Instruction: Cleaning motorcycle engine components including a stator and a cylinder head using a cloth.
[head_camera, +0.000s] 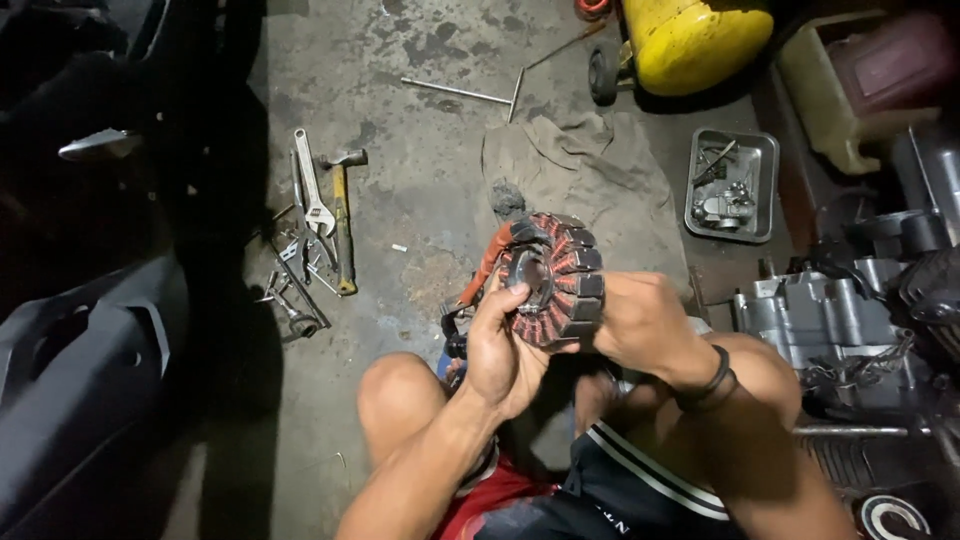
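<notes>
Both hands are gripping the copper-wound stator ring (552, 280) above the knees: left hand (503, 345) pinching its inner rim, right hand (640, 322) clasping its right edge. Wrench (313, 200) and hammer (343, 220) are lying far left on the floor (420, 160), metal tray (733, 185) far right.

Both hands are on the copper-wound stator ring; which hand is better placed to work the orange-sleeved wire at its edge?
Probably the left hand: it grips the stator ring on the side where the orange-sleeved wire leaves. The right hand holds the opposite edge.
</notes>
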